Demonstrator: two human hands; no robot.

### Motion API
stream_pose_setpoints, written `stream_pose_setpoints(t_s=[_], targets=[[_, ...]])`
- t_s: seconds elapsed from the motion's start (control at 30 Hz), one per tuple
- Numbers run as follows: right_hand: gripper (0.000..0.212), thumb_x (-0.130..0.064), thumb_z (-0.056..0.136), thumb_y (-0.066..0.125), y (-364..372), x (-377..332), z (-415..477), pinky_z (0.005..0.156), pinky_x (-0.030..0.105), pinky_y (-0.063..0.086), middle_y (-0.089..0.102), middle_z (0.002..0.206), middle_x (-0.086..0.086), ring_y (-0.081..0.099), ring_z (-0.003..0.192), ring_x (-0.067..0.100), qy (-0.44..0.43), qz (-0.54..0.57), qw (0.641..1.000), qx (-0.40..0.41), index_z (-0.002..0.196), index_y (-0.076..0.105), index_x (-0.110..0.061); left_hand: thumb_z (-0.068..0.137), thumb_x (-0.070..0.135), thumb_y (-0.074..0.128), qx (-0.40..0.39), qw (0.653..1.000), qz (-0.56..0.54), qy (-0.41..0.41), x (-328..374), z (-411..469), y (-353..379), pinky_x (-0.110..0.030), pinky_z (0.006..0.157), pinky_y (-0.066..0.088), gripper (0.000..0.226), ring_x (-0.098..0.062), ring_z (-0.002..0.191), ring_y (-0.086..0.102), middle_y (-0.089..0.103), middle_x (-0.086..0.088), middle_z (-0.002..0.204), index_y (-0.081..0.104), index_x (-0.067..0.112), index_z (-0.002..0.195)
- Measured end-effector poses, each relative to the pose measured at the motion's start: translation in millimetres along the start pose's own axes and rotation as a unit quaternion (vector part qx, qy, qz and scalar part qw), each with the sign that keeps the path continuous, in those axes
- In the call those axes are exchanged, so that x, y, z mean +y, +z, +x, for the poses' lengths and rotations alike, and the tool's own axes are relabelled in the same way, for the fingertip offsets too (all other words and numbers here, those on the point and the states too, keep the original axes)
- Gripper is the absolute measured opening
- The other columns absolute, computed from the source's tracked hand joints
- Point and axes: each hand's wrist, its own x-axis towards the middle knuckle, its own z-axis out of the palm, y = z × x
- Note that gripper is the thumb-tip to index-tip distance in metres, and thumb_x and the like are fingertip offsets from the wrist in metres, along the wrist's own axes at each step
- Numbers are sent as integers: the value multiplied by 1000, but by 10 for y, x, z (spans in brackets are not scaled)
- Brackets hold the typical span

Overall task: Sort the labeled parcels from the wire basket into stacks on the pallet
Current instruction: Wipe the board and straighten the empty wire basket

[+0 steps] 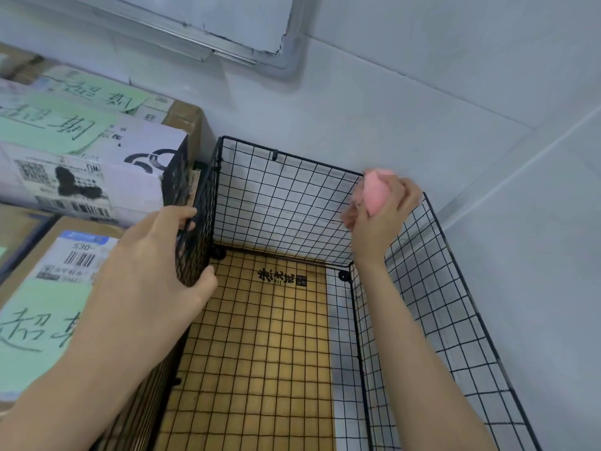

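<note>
Now left hand (153,265) fingers curl over the wire basket (286,203) rim — right hand (383,222) fingers clamp a pink object (374,194).

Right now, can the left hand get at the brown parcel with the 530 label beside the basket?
Probably yes. The left hand grips the left wall of the wire basket, right beside the brown parcel, which shows nothing stacked on its labelled top. It only needs to release the wire.

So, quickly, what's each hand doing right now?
Left hand: grips the left wall of the wire basket.
Right hand: holds a small pink object; what it is cannot be told.
</note>
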Motion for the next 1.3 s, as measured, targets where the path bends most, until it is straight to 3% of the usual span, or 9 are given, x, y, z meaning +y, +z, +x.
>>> stream_pose_setpoints(t_s=[0.17, 0.3, 0.5, 0.63, 0.77, 0.93, 1.0, 1.17, 1.3], targets=[[56, 0, 80, 75, 219, 510, -726, 95, 45, 55, 28, 146, 6, 35, 133, 27, 114, -106, 977, -147, 127, 51, -19, 73, 17, 78, 4, 1000, -1, 4, -11, 10, 21, -38, 85, 43, 64, -19, 97, 52, 62, 0, 115, 51, 19, 132], [53, 1, 83, 72, 113, 779, -1298, 101, 40, 44, 30, 146, 12, 30, 136, 33, 235, -218, 884, -341, 128, 52, -16, 72, 16, 78, 7, 1000, -5, 5, -15, 21, 30, -36, 83, 41, 63, -16, 91, 49, 62, 1, 110, 53, 18, 130], [53, 6, 78, 74, 82, 297, -558, 101, 41, 52, 33, 141, 15, 39, 130, 30, 94, -103, 988, -60, 124, 54, -10, 72, 17, 78, 7, 1000, -13, 4, -28, 18, 23, -36, 81, 42, 63, -17, 90, 50, 61, 3, 108, 52, 19, 129], [59, 15, 75, 65, 22, 186, -50, 110, 22, 31, 27, 144, 14, 28, 134, 26, -28, -121, 992, 27, 127, 51, -10, 73, 17, 78, 6, 1000, -11, 5, -23, 21, 32, -40, 80, 44, 64, -18, 91, 51, 61, 2, 109, 52, 18, 130], [74, 24, 71, 60, 44, 428, -382, 92, 51, 54, 23, 149, 17, 31, 132, 39, 27, -219, 973, -66, 131, 44, -17, 73, 16, 78, 4, 1000, -21, 0, -23, 13, 22, -40, 80, 46, 64, -19, 91, 52, 62, 1, 112, 52, 18, 131], [75, 12, 75, 73, 21, 746, -942, 97, 47, 53, 20, 149, 18, 39, 132, 39, 168, -329, 874, -315, 138, 40, -11, 73, 18, 78, 5, 1000, -11, 5, -19, 16, 28, -38, 77, 44, 63, -18, 89, 52, 61, 3, 110, 52, 19, 130], [65, 4, 77, 74, 40, 745, -1025, 99, 49, 50, 30, 144, 13, 39, 132, 35, 228, -285, 855, -368, 134, 47, -13, 73, 19, 78, 2, 1000, -14, 2, -18, 20, 25, -39, 78, 44, 63, -19, 90, 53, 61, 3, 110, 52, 19, 131], [48, -13, 83, 72, 160, 264, -762, 96, 40, 53, 47, 130, 5, 53, 113, 21, 206, -66, 916, -339, 127, 55, -20, 74, 18, 77, 3, 1000, -22, -2, -20, 20, 30, -38, 79, 43, 62, -18, 91, 52, 59, 6, 110, 51, 20, 130], [50, -20, 82, 72, 333, -12, -609, 93, 38, 53, 50, 129, 5, 53, 114, 24, 185, 5, 892, -412, 129, 54, -20, 73, 19, 77, 2, 1000, -29, -7, -22, 16, 29, -38, 78, 44, 62, -18, 88, 52, 60, 4, 109, 51, 21, 129]])
